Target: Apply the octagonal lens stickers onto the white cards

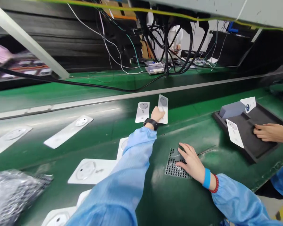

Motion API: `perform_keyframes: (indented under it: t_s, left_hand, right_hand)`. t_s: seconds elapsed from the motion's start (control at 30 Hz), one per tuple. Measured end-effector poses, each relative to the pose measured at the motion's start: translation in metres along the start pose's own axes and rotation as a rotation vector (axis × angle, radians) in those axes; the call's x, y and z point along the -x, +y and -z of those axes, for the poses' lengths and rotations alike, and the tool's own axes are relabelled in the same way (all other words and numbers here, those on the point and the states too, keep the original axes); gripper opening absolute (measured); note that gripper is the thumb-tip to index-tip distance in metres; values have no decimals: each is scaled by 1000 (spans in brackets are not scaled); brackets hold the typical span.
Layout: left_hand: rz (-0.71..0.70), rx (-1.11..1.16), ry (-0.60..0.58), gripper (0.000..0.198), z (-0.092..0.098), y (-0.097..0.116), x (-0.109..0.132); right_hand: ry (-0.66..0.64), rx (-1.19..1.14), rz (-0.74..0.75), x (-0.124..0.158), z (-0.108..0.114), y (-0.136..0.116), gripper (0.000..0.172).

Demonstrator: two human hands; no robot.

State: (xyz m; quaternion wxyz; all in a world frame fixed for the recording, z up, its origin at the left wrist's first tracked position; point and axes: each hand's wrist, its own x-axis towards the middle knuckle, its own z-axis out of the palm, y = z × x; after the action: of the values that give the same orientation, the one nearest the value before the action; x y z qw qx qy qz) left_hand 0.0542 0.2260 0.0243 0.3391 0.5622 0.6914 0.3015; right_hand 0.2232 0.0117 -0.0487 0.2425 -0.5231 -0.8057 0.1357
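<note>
Head view: left hand (157, 114) open, palm down on a white round-faced panel (163, 109), on the green tabletop (169, 201). Right hand (190, 164) curved, fingertips on a perforated dark pad (172, 166), grip impossible to tell. Off right, a co-worker's hand (271, 132) over a black foam tray (257, 149).

Panels (68, 131) lie on the conveyor belt (169, 201), left of a foam tray (247, 141).

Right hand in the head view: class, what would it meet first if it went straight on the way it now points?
Probably the light-blue sleeve on the left forearm, once past the perforated black pad under the right hand's fingertips; depth is hard to judge here.
</note>
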Motion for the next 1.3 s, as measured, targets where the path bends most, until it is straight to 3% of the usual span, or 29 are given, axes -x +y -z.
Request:
perform_keyframes:
  t_s: [0.13, 0.17, 0.3, 0.4, 0.53, 0.63, 0.77, 1.0, 1.2, 1.3]
  left_hand:
    - [-94, 53, 68, 81, 39, -40, 87]
    - [-115, 73, 78, 79, 46, -52, 112]
    - [-61, 183, -23, 28, 53, -88, 195]
    - [-42, 259, -134, 32, 44, -92, 226]
    - [-53, 353, -197, 28, 26, -90, 238]
    - [-28, 396, -169, 27, 16, -95, 242]
    - [-8, 447, -163, 25, 13, -100, 248]
    - [-22, 468, -151, 24, 14, -96, 254]
    - [-18, 442, -139, 32, 15, -94, 255]
    - [-12, 424, -128, 35, 10, -93, 255]
  right_hand:
    - [-21, -111, 28, 1, 3, 2, 22]
    - [-27, -137, 32, 1, 7, 3, 20]
    - [-81, -259, 76, -2, 30, -8, 19]
    - [-136, -301, 153, -6, 40, -21, 23]
    - [-171, -204, 219, -9, 39, -29, 34]
    - [-71, -145, 223, -8, 34, -33, 44]
    - [50, -265, 307, -5, 25, -43, 19]
    - [-9, -323, 295, -4, 20, -52, 20]
    - [71, -113, 506, -2, 19, -50, 24]
    - [77, -47, 539, -1, 15, -48, 19]
